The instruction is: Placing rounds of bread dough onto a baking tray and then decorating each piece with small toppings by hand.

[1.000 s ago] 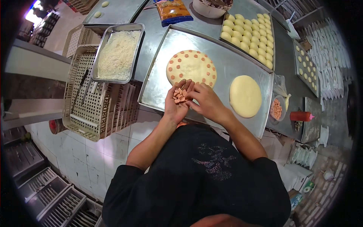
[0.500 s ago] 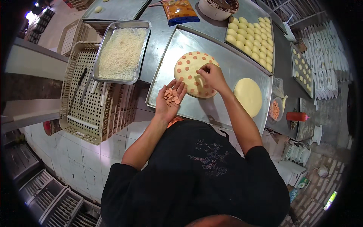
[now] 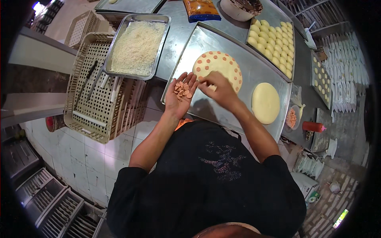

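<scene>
Your L hand sits palm-up, fingers extended, pink pcs aboard near-left of the dotted dough, a tilt could spill 'em, & R hand overlaps dough's near edge, can't tell if pinching any.

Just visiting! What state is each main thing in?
Left hand: open, palm up
Pink pieces: heaped on that palm
Right hand: bent, anything pinched unclear
Dotted dough round: topped, partly covered
Plain dough round: no topping
Dough balls: set in close rows
Metal pan: filled with pale shreds
</scene>
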Demonstrator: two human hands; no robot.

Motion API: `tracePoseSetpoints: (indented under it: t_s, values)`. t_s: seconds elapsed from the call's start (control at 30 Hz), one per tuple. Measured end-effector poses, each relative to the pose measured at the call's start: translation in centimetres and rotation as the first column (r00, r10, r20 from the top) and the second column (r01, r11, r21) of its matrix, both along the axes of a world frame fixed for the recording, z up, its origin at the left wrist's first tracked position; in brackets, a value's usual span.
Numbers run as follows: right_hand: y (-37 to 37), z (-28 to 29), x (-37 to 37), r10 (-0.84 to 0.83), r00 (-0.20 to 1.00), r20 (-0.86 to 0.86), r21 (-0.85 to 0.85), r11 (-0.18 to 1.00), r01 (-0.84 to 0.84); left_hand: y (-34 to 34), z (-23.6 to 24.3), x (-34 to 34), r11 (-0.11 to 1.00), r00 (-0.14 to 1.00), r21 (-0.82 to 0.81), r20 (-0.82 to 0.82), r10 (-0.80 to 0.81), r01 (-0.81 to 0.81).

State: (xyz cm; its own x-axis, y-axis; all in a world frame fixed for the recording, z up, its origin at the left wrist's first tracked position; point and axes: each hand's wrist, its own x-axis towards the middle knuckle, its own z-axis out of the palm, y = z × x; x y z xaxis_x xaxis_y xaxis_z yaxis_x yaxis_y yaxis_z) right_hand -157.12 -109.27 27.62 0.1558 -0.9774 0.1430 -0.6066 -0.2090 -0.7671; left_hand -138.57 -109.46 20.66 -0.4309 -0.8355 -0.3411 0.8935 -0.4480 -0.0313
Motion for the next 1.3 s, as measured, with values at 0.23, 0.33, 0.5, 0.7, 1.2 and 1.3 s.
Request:
tracePoseSetpoints:
  t_s: [0.23, 0.33, 0.5, 0.7, 1.2, 1.3]
  values:
    - [2.0, -1.0, 2.8, 0.23, 0.957, -0.177, -0.187, 0.947, -0.262, -0.2, 0.9, -0.6, 1.0, 0.996, -0.005, 0.091, -0.011, 0.011]
    - [2.1, -1.4, 2.7, 0.263, 0.963, -0.05, -0.106, 0.958, -0.267, 0.0, 0.7, -0.4, 1.0, 0.996, 0.027, 0.092, -0.01, 0.007]
    - [-2.3, -3.1, -2.3, -0.287, 0.944, 0.164, 0.282, 0.93, 0.234, 0.3, 0.4, 0.4, 1.0, 0.999, 0.009, 0.043, 0.016, -0.016]
    - [-5.9, -5.4, -6.2, -0.331, 0.941, -0.063, 0.281, 0.899, 0.335, 0.2, 0.0, 0.8, 1.0, 1.0, 0.0, 0.005, 0.014, -0.014]
    - [-0.8, -0.1, 1.8, 0.197, 0.962, -0.187, -0.197, 0.952, -0.233, 0.1, -0.6, 0.3, 0.994, 0.995, -0.089, 0.077, -0.062, 0.069]
    - [-0.7, 0.2, 2.8, 0.199, 0.941, -0.274, -0.285, 0.917, -0.277, -0.2, 0.3, -0.5, 0.995, 0.985, -0.03, 0.144, -0.093, 0.098]
